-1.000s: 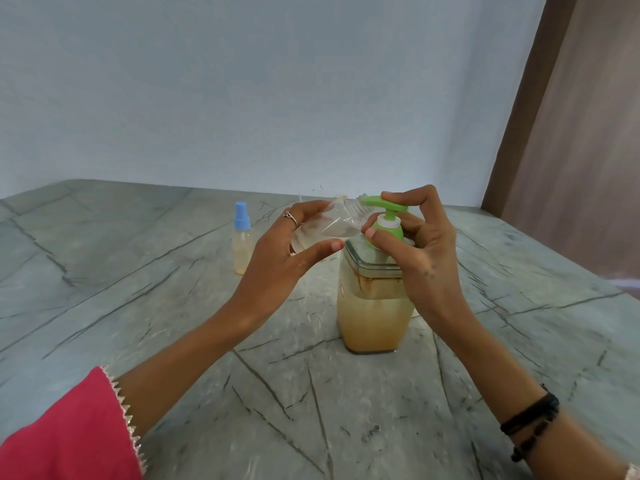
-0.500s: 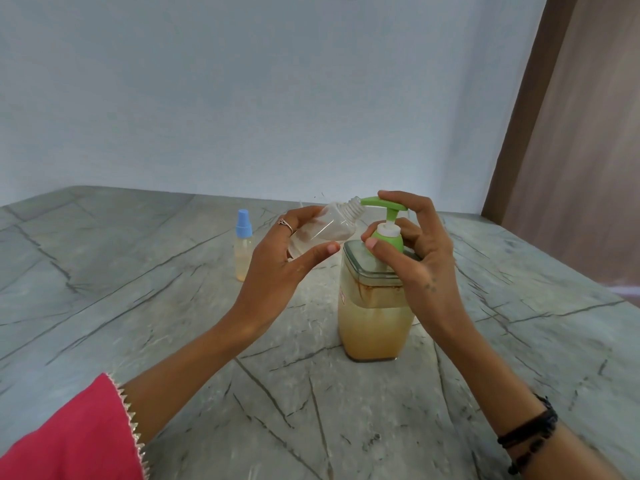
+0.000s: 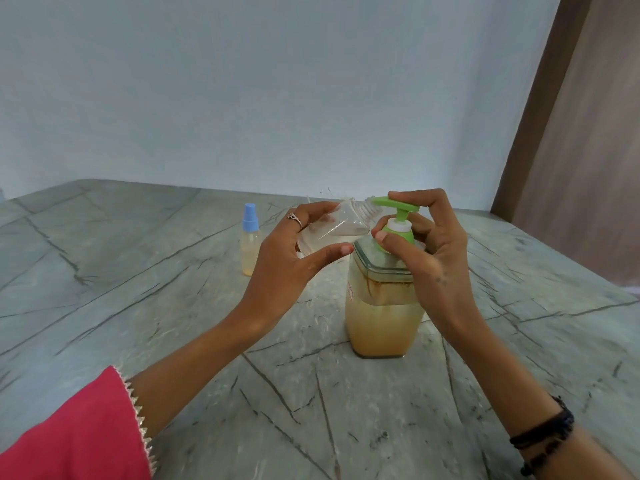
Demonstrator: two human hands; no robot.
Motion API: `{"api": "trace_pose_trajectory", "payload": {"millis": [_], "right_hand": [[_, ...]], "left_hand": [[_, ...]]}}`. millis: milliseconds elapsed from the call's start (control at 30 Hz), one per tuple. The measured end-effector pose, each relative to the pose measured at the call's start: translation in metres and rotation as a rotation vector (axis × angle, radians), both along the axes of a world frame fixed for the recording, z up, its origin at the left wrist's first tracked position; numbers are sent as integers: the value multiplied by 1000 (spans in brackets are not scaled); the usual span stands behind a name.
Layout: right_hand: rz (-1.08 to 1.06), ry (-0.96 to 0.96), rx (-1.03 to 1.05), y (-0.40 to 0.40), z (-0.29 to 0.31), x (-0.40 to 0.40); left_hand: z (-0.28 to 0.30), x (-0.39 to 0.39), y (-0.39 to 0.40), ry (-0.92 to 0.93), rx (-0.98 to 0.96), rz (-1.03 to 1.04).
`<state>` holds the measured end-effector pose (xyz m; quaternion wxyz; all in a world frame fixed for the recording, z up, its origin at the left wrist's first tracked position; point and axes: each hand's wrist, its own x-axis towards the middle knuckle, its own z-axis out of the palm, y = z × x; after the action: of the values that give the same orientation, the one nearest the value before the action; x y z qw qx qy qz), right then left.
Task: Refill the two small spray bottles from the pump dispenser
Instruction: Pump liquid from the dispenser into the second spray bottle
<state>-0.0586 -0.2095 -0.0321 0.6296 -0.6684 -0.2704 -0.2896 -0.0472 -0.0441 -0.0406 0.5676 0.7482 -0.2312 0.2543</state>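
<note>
Left hand (image 3: 287,258) grips tilted open bottle (image 3: 332,228) at pump spout (image 3: 393,204); right hand (image 3: 426,251) grips pump.

Soft, even daylight, faint shadows, wide-angle bending at edges.

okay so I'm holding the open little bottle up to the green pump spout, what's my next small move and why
Probably press the green pump head down with the right hand. The left hand holds the uncapped small bottle tilted, its threaded neck right at the spout tip, and it looks nearly empty, while the dispenser holds plenty of liquid.
</note>
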Motion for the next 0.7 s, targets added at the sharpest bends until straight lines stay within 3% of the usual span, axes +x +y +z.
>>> {"api": "trace_pose_trajectory", "payload": {"millis": [333,700], "right_hand": [[-27,-29,-82,-2,-3,0],[4,12,-4,-1,2,1]], "left_hand": [[1,1,1,5,-6,17],[1,-1,1,-21,9,14]]}}
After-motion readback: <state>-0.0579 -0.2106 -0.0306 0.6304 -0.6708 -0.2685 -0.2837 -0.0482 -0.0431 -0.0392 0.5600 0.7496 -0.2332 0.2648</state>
